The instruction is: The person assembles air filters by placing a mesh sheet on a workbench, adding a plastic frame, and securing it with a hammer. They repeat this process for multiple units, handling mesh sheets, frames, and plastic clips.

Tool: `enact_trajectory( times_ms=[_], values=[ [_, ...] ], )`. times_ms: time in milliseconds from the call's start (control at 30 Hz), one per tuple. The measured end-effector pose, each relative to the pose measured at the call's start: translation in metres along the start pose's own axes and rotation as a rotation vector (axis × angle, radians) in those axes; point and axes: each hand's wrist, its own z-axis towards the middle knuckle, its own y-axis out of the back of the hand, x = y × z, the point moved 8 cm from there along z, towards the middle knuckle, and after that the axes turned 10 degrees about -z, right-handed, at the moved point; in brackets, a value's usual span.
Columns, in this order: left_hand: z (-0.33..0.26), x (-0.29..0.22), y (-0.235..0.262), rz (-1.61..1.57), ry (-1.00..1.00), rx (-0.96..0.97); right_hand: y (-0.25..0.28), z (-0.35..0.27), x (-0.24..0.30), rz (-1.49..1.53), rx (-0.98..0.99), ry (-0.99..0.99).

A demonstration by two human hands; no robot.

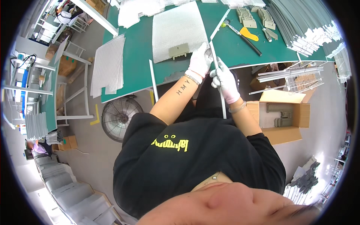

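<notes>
A long thin white frame strip [222, 98] runs from the table edge back toward my body. My right hand [227, 81], in a white glove, is closed around its middle. My left hand [200, 61], also gloved, pinches the strip near its far end. There a second pale strip [220, 24] meets it at an angle; I cannot tell whether they are joined. Left of these, a white mesh sheet [179, 23] lies on the green table [140, 45]. A grey-beige plastic piece [179, 50] rests on the sheet's near edge, close to my left hand.
On the table's right are a hammer [245, 38], a yellow scraper [249, 34], stacked plastic pieces [246, 18] and bundled grey strips [296, 22]. More mesh sheets [109, 67] overhang the left edge. Below stand a floor fan [122, 119] and an open cardboard box [282, 135].
</notes>
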Motion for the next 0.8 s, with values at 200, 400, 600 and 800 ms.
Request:
enact_trajectory(
  times_ms=[200,400,600,800],
  values=[
    [-0.014,-0.004,-0.03,1.457,-0.23,0.186,0.007,-0.005,0.002,-0.08,-0.021,0.018],
    [0.018,-0.002,0.018,0.024,0.011,0.123,-0.002,-0.002,0.006,-0.26,-0.054,0.052],
    [-0.01,-0.009,-0.036,1.338,-0.307,0.166,0.009,-0.004,0.004,-0.371,-0.134,0.057],
    [0.001,0.005,0.002,0.285,-0.008,0.101,-0.003,0.012,0.019,-0.416,-0.051,0.056]
  ],
)
